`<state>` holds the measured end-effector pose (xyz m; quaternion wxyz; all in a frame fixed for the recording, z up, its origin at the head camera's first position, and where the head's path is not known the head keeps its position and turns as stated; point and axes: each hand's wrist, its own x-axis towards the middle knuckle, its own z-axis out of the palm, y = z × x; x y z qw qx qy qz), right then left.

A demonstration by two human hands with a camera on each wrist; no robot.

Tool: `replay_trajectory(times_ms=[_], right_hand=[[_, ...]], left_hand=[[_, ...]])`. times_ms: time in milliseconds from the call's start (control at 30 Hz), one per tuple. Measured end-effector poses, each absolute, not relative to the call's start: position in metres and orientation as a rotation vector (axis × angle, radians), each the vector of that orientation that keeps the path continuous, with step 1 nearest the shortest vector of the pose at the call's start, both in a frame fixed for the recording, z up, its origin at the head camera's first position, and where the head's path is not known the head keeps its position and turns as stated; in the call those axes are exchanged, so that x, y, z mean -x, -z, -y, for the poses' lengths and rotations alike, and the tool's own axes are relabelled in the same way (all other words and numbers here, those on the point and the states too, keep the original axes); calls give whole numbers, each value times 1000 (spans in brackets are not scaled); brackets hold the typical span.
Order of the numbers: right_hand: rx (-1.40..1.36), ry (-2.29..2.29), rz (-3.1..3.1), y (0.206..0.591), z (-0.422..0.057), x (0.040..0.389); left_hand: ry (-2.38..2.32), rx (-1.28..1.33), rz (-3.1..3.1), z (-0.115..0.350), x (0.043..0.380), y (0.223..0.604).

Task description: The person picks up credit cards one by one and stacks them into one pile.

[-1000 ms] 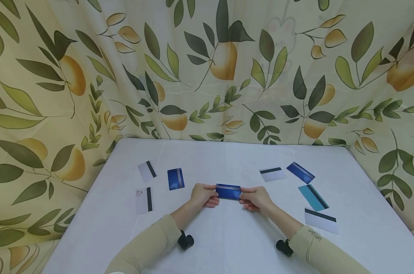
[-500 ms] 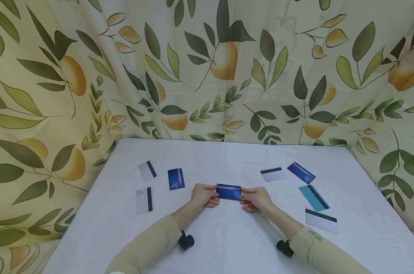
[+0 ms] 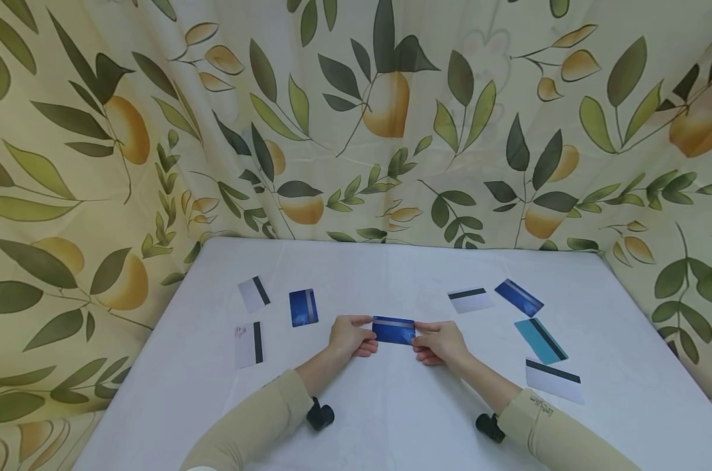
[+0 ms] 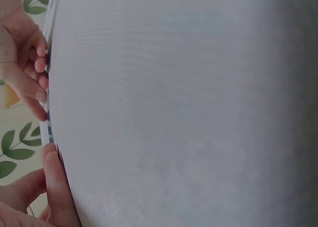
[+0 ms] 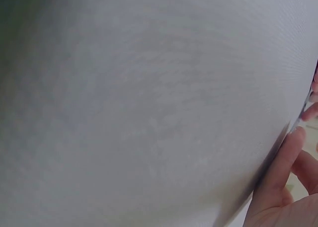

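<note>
A blue card [image 3: 393, 331] with a silver stripe lies lengthwise between the two hands at the middle of the table in the head view. My left hand [image 3: 351, 336] pinches its left end, thumb at the near corner and forefinger at the far one. At the right end, my right hand [image 3: 442, 342] pinches the card in the same way. In the left wrist view both hands [image 4: 22, 63] show along the left edge, with the card seen almost edge-on between them. The right wrist view shows my right hand's fingers [image 5: 283, 162] close along the white tabletop.
Left of the hands lie another blue card [image 3: 303, 307] and two white cards with black stripes, one nearer [image 3: 248, 345]. On the right are a white card [image 3: 470, 300], a blue card [image 3: 518, 297], a teal card [image 3: 541, 340] and a white card [image 3: 554, 380]. A patterned curtain [image 3: 344, 163] stands behind.
</note>
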<state>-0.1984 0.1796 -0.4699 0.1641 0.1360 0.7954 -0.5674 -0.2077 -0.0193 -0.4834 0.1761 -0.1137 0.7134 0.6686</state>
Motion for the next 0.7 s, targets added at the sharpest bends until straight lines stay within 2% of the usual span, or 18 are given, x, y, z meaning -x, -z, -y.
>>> replay_trajectory(times_ms=[700], right_hand=[[-439, 1741, -2116, 460, -193, 199]], left_hand=[[-1954, 406, -1936, 21, 211, 485]])
